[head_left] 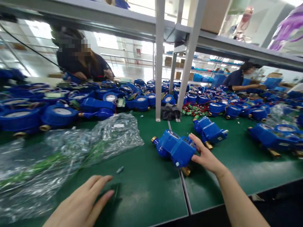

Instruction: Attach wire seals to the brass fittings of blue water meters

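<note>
My right hand (206, 156) grips the right side of a blue water meter (174, 148) that lies on the green table mat (146, 183), brass fittings showing at both ends. My left hand (81, 203) hovers low over the mat near the front edge, fingers apart and holding nothing. A small grey part (120, 170) lies on the mat just beyond its fingertips. A second blue meter (209, 130) lies just behind my right hand.
Crumpled clear plastic bags (71, 151) cover the left of the table. Piles of blue meters (59, 107) fill the back and right. Grey frame posts (159, 63) stand mid-table beside a dark cloth (169, 112). Two other people work across the table, one at far left (80, 63) and one at far right (239, 80).
</note>
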Motion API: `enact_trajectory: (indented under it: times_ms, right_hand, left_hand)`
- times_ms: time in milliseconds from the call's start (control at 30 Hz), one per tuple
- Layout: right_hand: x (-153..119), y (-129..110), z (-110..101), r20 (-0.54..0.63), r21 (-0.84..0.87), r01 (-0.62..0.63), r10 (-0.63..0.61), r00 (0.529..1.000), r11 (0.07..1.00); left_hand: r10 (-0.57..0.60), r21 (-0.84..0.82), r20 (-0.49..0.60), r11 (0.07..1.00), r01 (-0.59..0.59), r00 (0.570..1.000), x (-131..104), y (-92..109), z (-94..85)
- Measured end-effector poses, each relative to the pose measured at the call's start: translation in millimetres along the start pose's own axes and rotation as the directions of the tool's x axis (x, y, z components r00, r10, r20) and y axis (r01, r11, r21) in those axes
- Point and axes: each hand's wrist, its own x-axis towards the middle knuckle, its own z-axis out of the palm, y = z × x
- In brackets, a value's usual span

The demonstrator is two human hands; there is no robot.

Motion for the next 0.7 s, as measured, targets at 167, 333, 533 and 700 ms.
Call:
enact_trajectory:
  times_ms: [167, 333, 533, 700]
  right_hand:
    - [-12, -48, 62, -0.170, -0.323, 0.039, -0.098, 0.981, 0.946]
    - [1, -87, 142, -0.247, -0.618, 0.124, -0.342, 0.907, 0.776]
    - [33, -71, 148, -0.354, -0.633, 0.070, -0.368, 0.860, 0.771]
    - [-17, -72, 120, -0.283, -0.663, 0.192, -0.480, 0.831, 0.723]
  left_hand:
    - [0.049, -0.010, 0.015, 0.999, -0.049, 0.999, 45, 11, 7.6]
    - [0.034, -0.107, 0.063, 0.994, -0.028, 0.997, 71, 20, -0.9]
    - [0.057, -0.649, 0.272, 0.748, 0.139, 0.961, 40, 56, -29.1]
    - [0.120, -0.885, 0.424, 0.263, 0.384, 0.898, 26, 106, -9.7]
